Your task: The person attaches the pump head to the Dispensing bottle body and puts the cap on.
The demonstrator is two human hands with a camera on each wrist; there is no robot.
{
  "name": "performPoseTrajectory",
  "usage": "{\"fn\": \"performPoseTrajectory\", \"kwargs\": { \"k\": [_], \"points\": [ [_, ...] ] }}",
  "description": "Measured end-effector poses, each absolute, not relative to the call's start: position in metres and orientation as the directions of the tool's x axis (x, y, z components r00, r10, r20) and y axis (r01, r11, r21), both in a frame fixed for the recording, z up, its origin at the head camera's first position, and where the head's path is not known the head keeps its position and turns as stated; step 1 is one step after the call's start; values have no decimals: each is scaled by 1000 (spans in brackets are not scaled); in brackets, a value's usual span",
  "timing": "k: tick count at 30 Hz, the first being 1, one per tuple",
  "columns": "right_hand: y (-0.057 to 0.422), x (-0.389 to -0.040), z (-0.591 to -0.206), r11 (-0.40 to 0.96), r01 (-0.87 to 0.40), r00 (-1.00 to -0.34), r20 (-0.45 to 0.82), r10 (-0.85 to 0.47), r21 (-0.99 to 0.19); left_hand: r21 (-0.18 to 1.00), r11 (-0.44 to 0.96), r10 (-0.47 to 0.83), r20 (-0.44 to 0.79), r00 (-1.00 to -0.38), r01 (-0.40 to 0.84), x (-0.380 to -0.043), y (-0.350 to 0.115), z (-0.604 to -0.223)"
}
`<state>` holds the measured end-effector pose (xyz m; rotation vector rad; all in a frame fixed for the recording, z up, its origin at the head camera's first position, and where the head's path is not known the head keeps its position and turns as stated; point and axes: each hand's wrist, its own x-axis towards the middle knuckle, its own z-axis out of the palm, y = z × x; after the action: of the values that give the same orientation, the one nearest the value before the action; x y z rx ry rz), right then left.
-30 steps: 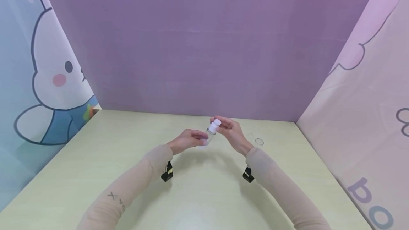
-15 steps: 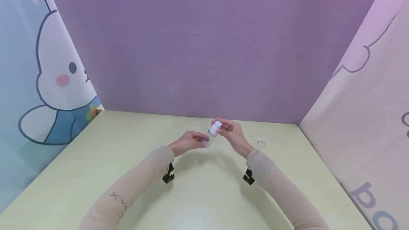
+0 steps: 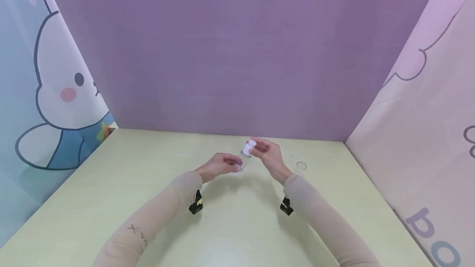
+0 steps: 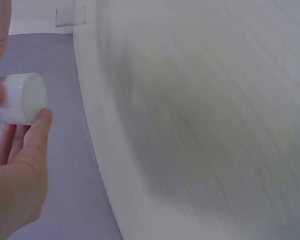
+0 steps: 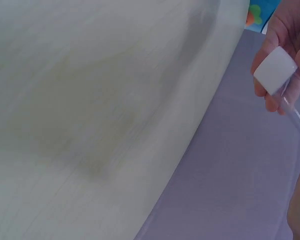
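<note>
A small clear bottle (image 3: 243,160) with a white collar and pump-like top (image 3: 249,148) is held tilted over the table, its top leaning right. My left hand (image 3: 219,163) grips its lower end, thumb on the near side. In the left wrist view, the fingers of that hand lie along the bottle's round white base (image 4: 25,99). The same base (image 5: 275,70) shows at upper right in the right wrist view, joined to the clear body. My right hand (image 3: 270,156) pinches the white top between thumb and fingers. Its fingertips behind the top are partly hidden.
On the pale table (image 3: 230,226), right of my right hand, lies a clear cover (image 3: 302,165) with a thin dark rim. A purple panel (image 3: 237,52) closes off the back, and printed cloths (image 3: 74,106) hang at the sides.
Both hands keep their hold on the bottle, almost in the same place. The head view shifts slightly.
</note>
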<state>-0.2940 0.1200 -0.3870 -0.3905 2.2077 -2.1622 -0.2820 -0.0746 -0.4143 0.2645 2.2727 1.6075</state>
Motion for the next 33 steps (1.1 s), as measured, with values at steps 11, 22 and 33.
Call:
{"fn": "performPoseTrajectory", "kwargs": {
  "k": [11, 22, 33],
  "points": [
    [106, -287, -387, 62, -120, -993, 118, -25, -991, 948, 311, 280, -163, -946, -72, -285, -77, -420],
    [96, -283, -390, 49, -92, -995, 93, 30, -995, 966, 248, 230, -133, -964, -74, -279, -75, -427],
    [95, -282, -390, 44, -89, -995, 91, 38, -995, 976, 213, 191, -96, -977, -54, -278, -74, -430]
  ]
}}
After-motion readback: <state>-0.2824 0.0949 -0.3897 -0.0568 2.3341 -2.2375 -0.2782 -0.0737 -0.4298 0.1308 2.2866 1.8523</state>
